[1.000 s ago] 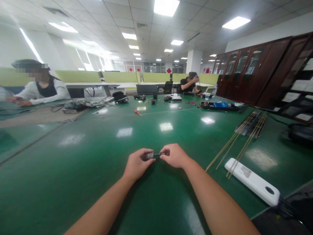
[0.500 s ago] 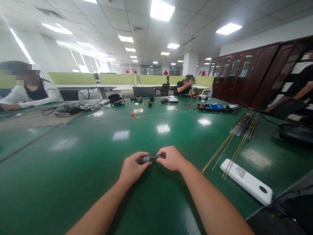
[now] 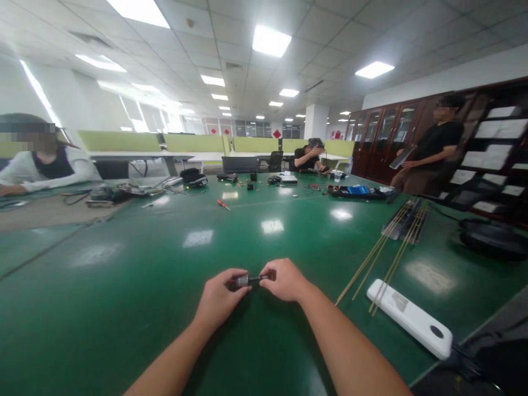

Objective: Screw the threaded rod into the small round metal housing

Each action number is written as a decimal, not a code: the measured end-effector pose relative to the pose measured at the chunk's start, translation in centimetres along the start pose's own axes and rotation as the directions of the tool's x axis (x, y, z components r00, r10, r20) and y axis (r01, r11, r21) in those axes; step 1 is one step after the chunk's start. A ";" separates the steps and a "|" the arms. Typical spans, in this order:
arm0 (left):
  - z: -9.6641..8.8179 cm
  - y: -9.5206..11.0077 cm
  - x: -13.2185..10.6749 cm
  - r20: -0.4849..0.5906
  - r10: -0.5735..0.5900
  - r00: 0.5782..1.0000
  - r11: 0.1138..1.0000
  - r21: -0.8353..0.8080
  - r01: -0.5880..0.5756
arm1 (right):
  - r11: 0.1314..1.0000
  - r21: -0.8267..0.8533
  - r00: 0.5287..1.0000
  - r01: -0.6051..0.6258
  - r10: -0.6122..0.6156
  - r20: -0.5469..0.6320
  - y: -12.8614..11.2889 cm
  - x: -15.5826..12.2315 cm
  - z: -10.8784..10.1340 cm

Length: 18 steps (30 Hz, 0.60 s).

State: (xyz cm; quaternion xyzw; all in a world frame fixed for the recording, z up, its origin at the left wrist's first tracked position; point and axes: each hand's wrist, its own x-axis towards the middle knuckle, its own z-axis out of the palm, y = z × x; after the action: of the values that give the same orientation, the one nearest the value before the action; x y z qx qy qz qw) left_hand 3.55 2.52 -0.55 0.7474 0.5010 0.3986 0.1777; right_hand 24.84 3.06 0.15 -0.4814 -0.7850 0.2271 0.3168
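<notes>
Low over the green table (image 3: 165, 275), my two hands meet around a small metal cylindrical part (image 3: 244, 280) with a thin dark shaft. My left hand (image 3: 218, 297) is closed around the silver body of the part. My right hand (image 3: 282, 279) pinches the dark shaft end with its fingertips. Both forearms reach in from the bottom edge of the view.
A white power strip (image 3: 410, 319) lies at the right, with several thin brass rods (image 3: 388, 258) slanting across its far end. A red screwdriver (image 3: 223, 204), cables and tool cases sit further back. Two people sit at the far side and the left. Another person (image 3: 429, 151) stands by the wooden cabinets.
The view has tilted up and drifted right, so my hands sit lower in the picture. A standing person has come into view at the right. My grip on the part is unchanged.
</notes>
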 end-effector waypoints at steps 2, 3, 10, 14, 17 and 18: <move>-0.1 0.0 0.0 -0.001 -0.003 1.000 1.000 -0.013 0.003 | 1.000 0.011 1.000 0.010 -0.010 0.001 -0.1 0.1 0.1; -0.2 0.0 0.0 -0.003 -0.008 1.000 1.000 -0.021 0.008 | 1.000 0.014 1.000 0.009 -0.009 -0.003 -0.2 0.1 0.1; -0.3 -0.4 0.0 0.021 -0.024 0.999 0.998 -0.060 0.025 | 1.000 0.013 1.000 -0.008 0.008 -0.006 -0.3 0.3 0.5; -0.4 -0.5 -0.1 0.025 -0.045 0.999 0.997 -0.061 0.046 | 0.999 0.038 1.000 -0.025 0.025 0.003 -0.3 0.2 0.7; -0.5 -0.2 -0.1 0.015 -0.044 0.999 0.997 -0.060 0.045 | 0.999 0.042 0.999 -0.034 0.033 0.009 -0.3 0.2 0.8; -0.5 -0.1 -0.1 0.010 -0.041 0.999 0.997 -0.063 0.042 | 0.998 0.042 0.999 -0.037 0.037 0.009 -0.3 0.2 0.8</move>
State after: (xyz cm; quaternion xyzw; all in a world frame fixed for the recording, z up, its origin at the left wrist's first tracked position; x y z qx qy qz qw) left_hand 3.04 2.41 -0.34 0.7326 0.5027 0.4072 0.2117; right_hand 23.98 3.07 -0.12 -0.4881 -0.7723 0.2512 0.3196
